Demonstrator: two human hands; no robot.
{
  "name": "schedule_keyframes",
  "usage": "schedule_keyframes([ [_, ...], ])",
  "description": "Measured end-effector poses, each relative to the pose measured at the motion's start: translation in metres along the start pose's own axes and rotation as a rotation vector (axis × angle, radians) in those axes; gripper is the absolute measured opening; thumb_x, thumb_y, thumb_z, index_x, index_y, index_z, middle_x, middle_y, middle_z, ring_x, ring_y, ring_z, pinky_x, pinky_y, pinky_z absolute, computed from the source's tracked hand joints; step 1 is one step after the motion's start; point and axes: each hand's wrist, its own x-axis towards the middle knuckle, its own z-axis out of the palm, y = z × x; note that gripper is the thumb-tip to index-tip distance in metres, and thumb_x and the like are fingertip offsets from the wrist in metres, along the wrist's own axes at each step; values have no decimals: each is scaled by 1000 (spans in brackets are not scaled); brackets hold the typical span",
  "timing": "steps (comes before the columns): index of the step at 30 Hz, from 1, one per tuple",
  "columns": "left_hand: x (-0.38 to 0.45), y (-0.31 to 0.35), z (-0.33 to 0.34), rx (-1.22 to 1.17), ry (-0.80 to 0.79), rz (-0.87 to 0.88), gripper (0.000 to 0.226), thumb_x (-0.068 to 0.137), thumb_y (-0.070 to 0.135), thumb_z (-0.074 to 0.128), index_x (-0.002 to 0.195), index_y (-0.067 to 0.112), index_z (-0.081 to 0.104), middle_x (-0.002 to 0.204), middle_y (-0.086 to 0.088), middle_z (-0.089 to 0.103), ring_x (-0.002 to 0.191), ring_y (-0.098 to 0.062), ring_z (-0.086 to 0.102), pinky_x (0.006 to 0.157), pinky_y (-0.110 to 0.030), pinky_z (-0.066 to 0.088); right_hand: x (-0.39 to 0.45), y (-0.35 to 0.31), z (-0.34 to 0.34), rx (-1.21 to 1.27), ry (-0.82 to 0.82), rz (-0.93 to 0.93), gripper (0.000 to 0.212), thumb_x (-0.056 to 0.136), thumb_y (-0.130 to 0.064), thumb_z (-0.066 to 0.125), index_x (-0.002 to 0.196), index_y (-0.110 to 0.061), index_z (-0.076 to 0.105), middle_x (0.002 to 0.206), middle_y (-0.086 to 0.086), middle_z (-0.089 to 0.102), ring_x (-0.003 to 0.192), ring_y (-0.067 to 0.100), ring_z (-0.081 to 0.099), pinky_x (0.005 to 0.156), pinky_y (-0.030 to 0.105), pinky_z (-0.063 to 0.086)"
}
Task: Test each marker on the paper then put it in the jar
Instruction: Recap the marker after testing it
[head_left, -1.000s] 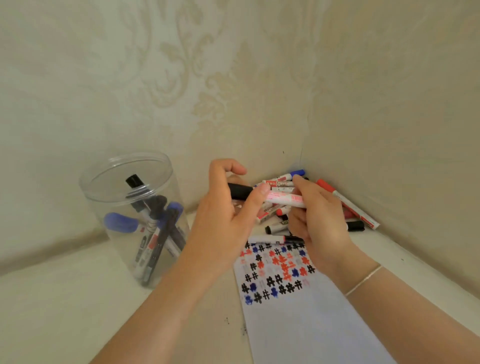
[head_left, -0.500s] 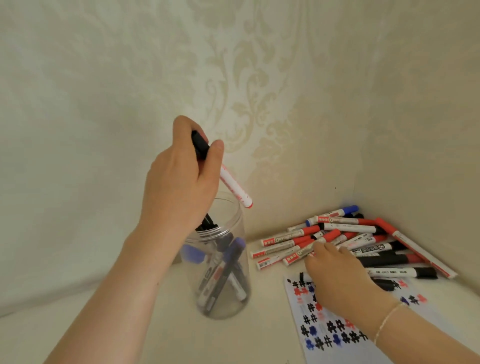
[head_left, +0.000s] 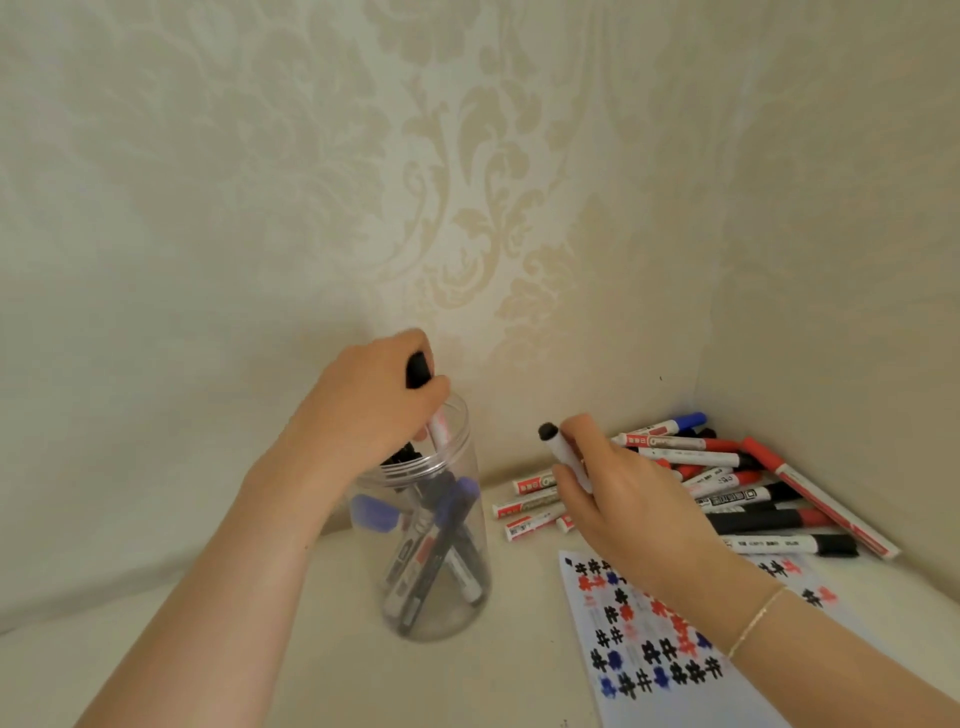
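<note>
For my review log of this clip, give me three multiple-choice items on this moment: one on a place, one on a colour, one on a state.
1. Where does the marker pile lie?
A. In the corner, right of the jar
B. Left of the jar
C. On top of the jar

2. What colour is the cap on the marker in the right hand?
A. Blue
B. Black
C. Red

3. What is the left hand doing?
A. Resting flat on the paper
B. Hanging empty
C. Holding a marker at the jar's mouth

Key: 1 A, the pile sits where the walls meet, right of the jar. 2 B, a black cap sticks out above the fingers. 3 C, its black-capped marker points down into the opening.
</note>
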Motion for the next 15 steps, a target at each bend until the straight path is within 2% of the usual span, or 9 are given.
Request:
schedule_keyframes([
  [2, 5, 0, -3, -18, -181, -27, 18, 91, 30, 55, 78, 20, 60, 56, 1, 68, 52, -9, 66, 65, -34, 57, 1, -2, 0, 45, 41, 7, 14, 100, -31, 36, 109, -21, 37, 60, -9, 41, 50, 16, 49, 43, 30, 35],
  [5, 13, 0, -12, 132, -400, 17, 24, 89, 38, 58, 78, 20, 69, 67, 6, 70, 61, -5, 66, 70, -29, 54, 0, -3, -1, 133, 75, 24, 16, 99, -33, 36, 111, -22, 33, 59, -9, 44, 49, 16, 48, 44, 30, 34],
  [8, 15, 2, -15, 204, -557, 26, 21, 88, 38, 57, 81, 26, 72, 78, 9, 71, 74, -6, 65, 81, -30, 53, -1, -1, -2, 284, 100, 117, 15, 98, -32, 40, 109, -22, 36, 60, -1, 52, 51, 19, 52, 47, 42, 46],
  [10, 14, 7, -20, 164, -622, -6, 18, 90, 35, 56, 90, 26, 72, 87, 9, 72, 83, -7, 67, 83, -26, 54, -1, 0, -4, 415, 114, 227, 12, 98, -32, 43, 105, -25, 37, 72, 6, 62, 61, 22, 60, 57, 48, 52],
  [12, 16, 12, -29, 70, -608, -69, 18, 93, 30, 56, 97, 20, 71, 93, 4, 73, 85, -7, 69, 78, -22, 54, -1, 2, -7, 518, 119, 314, 12, 97, -30, 46, 105, -25, 38, 85, 9, 67, 72, 26, 65, 64, 48, 55],
  [13, 17, 14, -34, 29, -534, -68, 17, 93, 26, 55, 96, 18, 70, 92, 1, 74, 83, -7, 70, 75, -22, 54, -1, 3, -9, 552, 126, 341, 12, 97, -29, 47, 104, -23, 38, 86, 10, 67, 73, 27, 65, 64, 46, 55],
  [15, 15, 21, -38, -2, -213, 31, 16, 93, 22, 55, 87, 22, 69, 84, 3, 74, 76, -7, 70, 72, -26, 55, -1, 6, -13, 627, 164, 397, 11, 97, -26, 48, 103, -20, 40, 84, 12, 68, 73, 29, 64, 63, 44, 55],
])
